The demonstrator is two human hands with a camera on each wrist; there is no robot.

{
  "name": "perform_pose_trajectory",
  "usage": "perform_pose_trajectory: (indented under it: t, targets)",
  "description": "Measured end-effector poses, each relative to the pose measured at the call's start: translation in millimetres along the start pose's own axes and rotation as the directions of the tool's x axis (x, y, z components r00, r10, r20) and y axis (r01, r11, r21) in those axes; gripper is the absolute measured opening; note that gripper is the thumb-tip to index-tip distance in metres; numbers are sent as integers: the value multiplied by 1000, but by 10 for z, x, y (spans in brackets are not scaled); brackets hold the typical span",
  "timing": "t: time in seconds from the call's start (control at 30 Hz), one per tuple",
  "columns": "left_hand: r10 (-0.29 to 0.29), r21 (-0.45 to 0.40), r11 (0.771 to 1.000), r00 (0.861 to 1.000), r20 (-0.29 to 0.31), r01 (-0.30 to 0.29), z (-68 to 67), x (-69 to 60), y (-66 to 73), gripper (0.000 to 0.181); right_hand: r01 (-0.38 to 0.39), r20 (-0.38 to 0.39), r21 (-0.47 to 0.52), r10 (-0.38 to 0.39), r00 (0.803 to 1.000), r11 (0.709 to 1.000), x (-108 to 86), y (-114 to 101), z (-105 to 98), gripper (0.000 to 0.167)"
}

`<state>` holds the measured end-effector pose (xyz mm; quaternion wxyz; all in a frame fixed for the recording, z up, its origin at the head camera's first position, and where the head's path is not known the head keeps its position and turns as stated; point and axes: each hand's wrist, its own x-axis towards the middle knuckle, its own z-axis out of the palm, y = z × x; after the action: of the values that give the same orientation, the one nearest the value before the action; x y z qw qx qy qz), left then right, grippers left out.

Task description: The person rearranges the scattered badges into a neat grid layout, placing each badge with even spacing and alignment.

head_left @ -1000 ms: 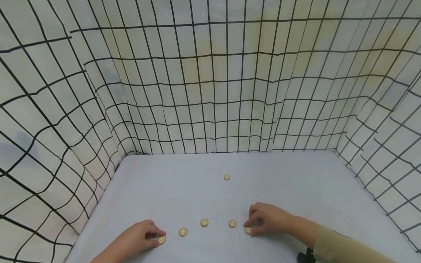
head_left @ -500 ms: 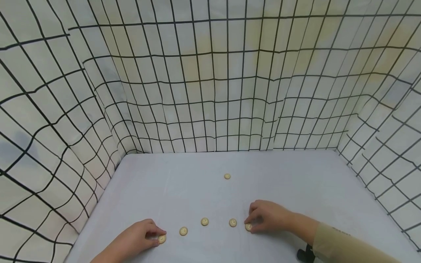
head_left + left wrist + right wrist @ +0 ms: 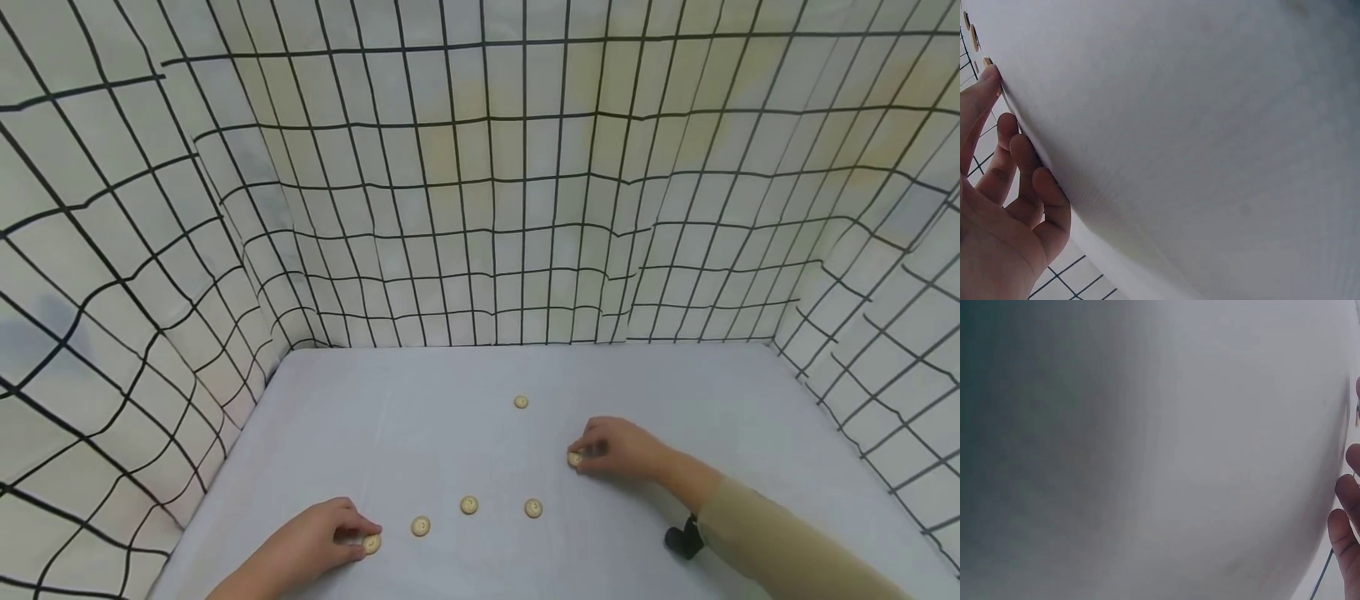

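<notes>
My left hand [image 3: 318, 537] pinches a round pale-wood button [image 3: 372, 544] between thumb and fingertips at the front left of the white table. Farther back on the right, my right hand [image 3: 618, 450] pinches another such button [image 3: 574, 459] by its edges. Between the hands, in a shallow curve, lie a button [image 3: 421, 526], a second button [image 3: 469, 505] and a third button [image 3: 533, 508]. One more button [image 3: 521, 402] sits alone farther back. In the right wrist view only a few fingertips [image 3: 1347, 490] show at the right edge.
The table [image 3: 420, 442] wears a smooth white cover. White walls with a black grid [image 3: 465, 208] rise along its back and both sides. A small black object [image 3: 684, 540] shows under the right sleeve [image 3: 772, 533].
My right hand has moved away from me across the table with its button, leaving the right end of the curve. The left hand stays with its button; the view shifts slightly.
</notes>
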<state>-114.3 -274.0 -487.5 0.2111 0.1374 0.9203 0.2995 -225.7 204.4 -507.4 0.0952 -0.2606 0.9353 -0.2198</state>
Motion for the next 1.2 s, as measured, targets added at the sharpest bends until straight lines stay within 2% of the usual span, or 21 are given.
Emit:
perform_pose_trajectory:
  t: [0.3,0.53,0.63,0.77,1.0,1.2]
  targets:
    - [0,-14,1000,1000,2,0,-9,3,3,22,-104,-49,53,107,993,993,377,115,-127,26]
    - [-2,-36,999,1000,16,2,-16,-13,9,23,-215,-54,67,219,974,974,647,119,-157,29]
    - [21,-20,1000,1000,3,-21,-17,-25,6,23,-258,-63,68,262,963,964,730,103,-154,30]
    - [35,-1,999,999,-13,-35,-7,-16,-3,22,-297,-77,81,303,950,951,792,80,-149,30]
    - [30,-12,999,1000,-4,-30,11,0,-17,23,-330,-76,94,337,938,939,826,78,-126,32]
    - [22,-10,1000,1000,-4,-22,-12,-2,-7,22,-326,-77,97,333,940,940,830,89,-127,32]
